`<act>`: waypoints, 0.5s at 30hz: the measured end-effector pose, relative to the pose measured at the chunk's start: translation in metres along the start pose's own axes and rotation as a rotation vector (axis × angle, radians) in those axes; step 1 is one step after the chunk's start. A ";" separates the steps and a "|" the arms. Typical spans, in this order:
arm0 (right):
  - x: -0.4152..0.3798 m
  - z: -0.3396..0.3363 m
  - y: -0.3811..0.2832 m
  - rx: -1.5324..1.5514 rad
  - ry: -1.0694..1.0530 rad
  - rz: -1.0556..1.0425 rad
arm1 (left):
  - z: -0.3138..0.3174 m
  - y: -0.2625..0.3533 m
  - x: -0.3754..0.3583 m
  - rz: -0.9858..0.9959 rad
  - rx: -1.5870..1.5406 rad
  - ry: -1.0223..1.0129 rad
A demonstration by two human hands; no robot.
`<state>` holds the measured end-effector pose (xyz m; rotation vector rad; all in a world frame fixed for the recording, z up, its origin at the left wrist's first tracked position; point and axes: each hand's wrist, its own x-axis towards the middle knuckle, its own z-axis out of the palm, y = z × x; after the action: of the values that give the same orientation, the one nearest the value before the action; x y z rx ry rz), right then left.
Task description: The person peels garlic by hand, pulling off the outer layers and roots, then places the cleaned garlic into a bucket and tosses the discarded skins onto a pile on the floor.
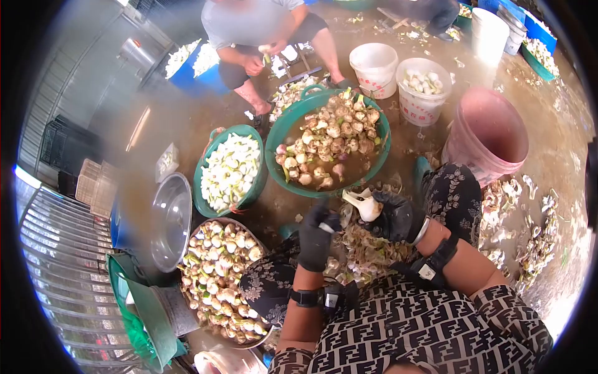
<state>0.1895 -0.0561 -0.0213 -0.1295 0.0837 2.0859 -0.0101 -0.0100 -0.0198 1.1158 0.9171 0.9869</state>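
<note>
Between the thumb and fingers of my right hand [397,217], in a black glove, is a pale garlic bulb [369,208], its cut stem pointing left. My left hand [317,238], also black-gloved, is closed just left of the bulb and apart from it. A small whitish bit shows at its fingers, too little to name. Below both hands, loose garlic peels [367,249] are heaped between my knees. Beyond them stands a green basin [273,163] of unpeeled garlic bulbs [333,129].
Left of me are a green tub [202,204] of peeled cloves, a wide pan of bulbs [218,274] and a clear basin [171,221]. White buckets [374,70] and a pink bucket [458,146] stand at right. Another person [252,37] sits opposite, hands on garlic.
</note>
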 end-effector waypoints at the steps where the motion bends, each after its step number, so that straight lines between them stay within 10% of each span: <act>1: 0.000 0.003 0.005 -0.026 0.064 -0.013 | 0.004 0.005 -0.007 -0.071 0.012 -0.146; 5: 0.002 0.006 0.012 -0.153 0.090 0.014 | 0.023 0.012 -0.006 -0.130 -0.135 -0.215; 7: 0.002 0.007 0.013 -0.188 0.134 -0.016 | 0.022 0.001 -0.006 0.223 0.157 -0.226; 10: 0.000 -0.011 0.011 -0.895 0.303 -0.417 | 0.015 -0.008 0.000 -0.058 -0.046 -0.178; 13: -0.008 0.014 0.006 -1.781 0.247 -0.603 | -0.002 0.000 0.010 0.308 0.449 -0.114; 15: -0.018 0.040 0.010 -1.419 0.307 -0.424 | -0.031 -0.025 0.020 0.166 0.527 -0.048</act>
<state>0.1868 -0.0720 0.0208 -1.1863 -1.1426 1.3263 -0.0288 0.0143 -0.0518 1.6729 1.0922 0.8668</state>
